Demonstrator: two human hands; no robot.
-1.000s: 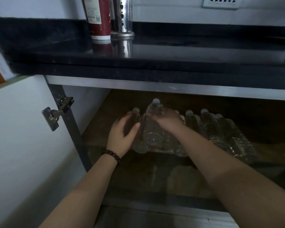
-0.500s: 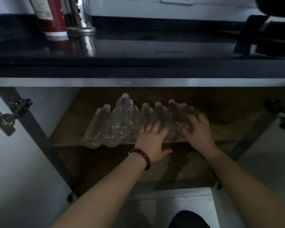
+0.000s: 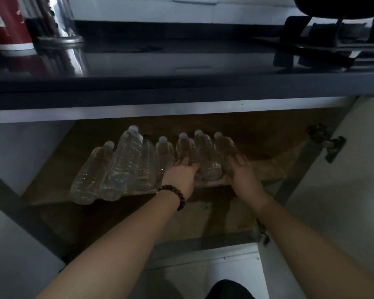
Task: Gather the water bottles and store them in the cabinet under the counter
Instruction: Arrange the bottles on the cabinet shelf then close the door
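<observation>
Hands [image 3: 183, 175] [image 3: 243, 176] rest half-open on shelved bottles [image 3: 209, 158], seemingly without grip.

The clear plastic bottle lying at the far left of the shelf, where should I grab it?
Grip the clear plastic bottle around its round middle, coming from the front. It lies flat, base toward you, and its left side is free for fingers.

A brown wooden shelf [image 3: 266, 169] inside the cabinet carries a row of clear plastic water bottles [image 3: 125, 162] lying on their sides, white caps toward the back, bases at the front edge. Above, the dark glossy surface [image 3: 160, 61] bears a red canister [image 3: 7, 24] and a shiny metal container [image 3: 58, 22] at its left.
</observation>
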